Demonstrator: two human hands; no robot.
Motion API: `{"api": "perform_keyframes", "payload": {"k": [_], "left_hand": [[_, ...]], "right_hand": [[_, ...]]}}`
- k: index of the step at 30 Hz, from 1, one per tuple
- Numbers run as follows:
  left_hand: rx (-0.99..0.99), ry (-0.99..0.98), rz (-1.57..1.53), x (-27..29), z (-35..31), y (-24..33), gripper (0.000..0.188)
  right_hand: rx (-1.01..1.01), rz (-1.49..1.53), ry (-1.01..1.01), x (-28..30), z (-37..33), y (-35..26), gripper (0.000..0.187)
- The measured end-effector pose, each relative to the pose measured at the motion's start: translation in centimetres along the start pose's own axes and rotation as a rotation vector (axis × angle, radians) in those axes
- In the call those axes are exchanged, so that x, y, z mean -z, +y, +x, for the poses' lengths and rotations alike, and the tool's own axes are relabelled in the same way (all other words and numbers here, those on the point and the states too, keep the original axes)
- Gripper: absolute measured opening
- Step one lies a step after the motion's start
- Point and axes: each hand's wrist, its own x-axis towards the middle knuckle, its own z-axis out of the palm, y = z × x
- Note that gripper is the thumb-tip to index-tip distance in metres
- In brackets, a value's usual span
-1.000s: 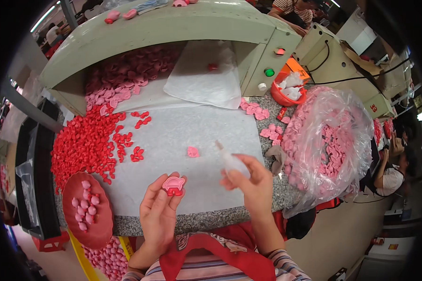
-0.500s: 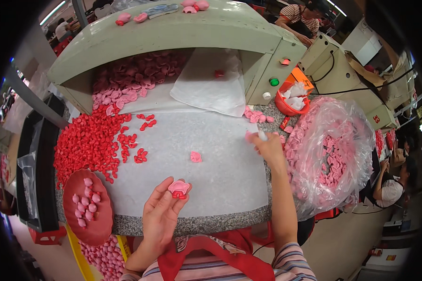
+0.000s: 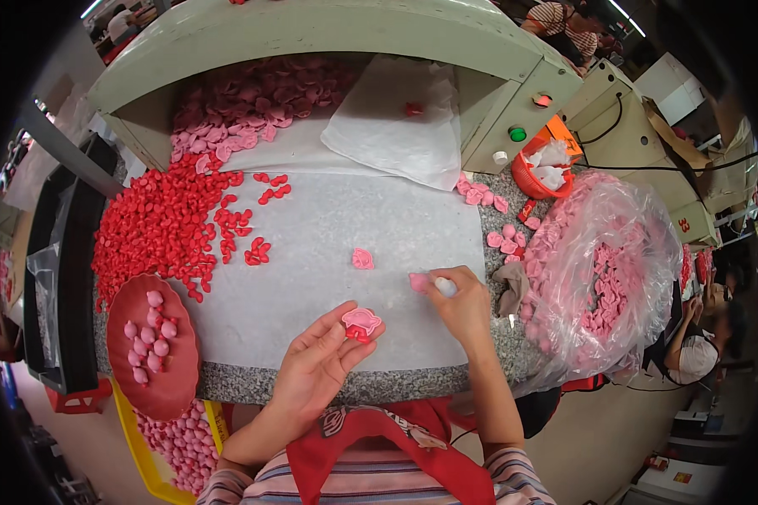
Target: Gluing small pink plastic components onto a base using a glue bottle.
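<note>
Low in the frame's centre, the left hand (image 3: 324, 362) pinches a pink flower piece (image 3: 360, 320); the right hand (image 3: 461, 305) grips a small white tool (image 3: 445, 287) against a pink petal (image 3: 419, 282) on the worktop (image 3: 312, 252). Too hard a squeeze could probably deform the petal.

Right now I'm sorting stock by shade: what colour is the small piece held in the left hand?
Pink on top with a red underside, pinched in the left hand; the piece shows best in the head view.

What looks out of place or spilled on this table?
Little stands out. A few red pieces lie strayed from the red heap onto the white sheet, and one pink piece sits alone mid-sheet. Nothing looks damaged.
</note>
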Motion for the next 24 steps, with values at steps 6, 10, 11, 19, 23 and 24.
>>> {"api": "perform_keyframes", "payload": {"k": [6,10,11,19,23,24], "left_hand": [[-0.027,-0.009,-0.018,0.1,-0.3,0.2,0.041],[-0.065,0.006,-0.009,0.4,-0.4,0.4,0.041],[-0.058,0.002,-0.007,0.4,-0.4,0.4,0.041],[-0.053,-0.020,-0.025,0.3,-0.5,0.1,0.039],[-0.126,-0.016,0.012,0.3,-0.6,-0.1,0.038],[-0.163,-0.005,0.055,0.3,-0.7,-0.3,0.038]], "right_hand": [[0.198,0.020,-0.151,-0.3,0.4,1.1,0.019],[-0.001,-0.245,-0.194,0.6,0.6,-0.9,0.020],[0.003,-0.247,-0.199,0.5,0.6,-0.7,0.020],[0.265,-0.005,-0.078,-0.4,0.8,1.2,0.021],[-0.398,0.683,-0.299,1.1,-0.3,-1.1,0.022],[-0.446,1.001,-0.347,1.5,-1.0,-2.3,0.024]]}}
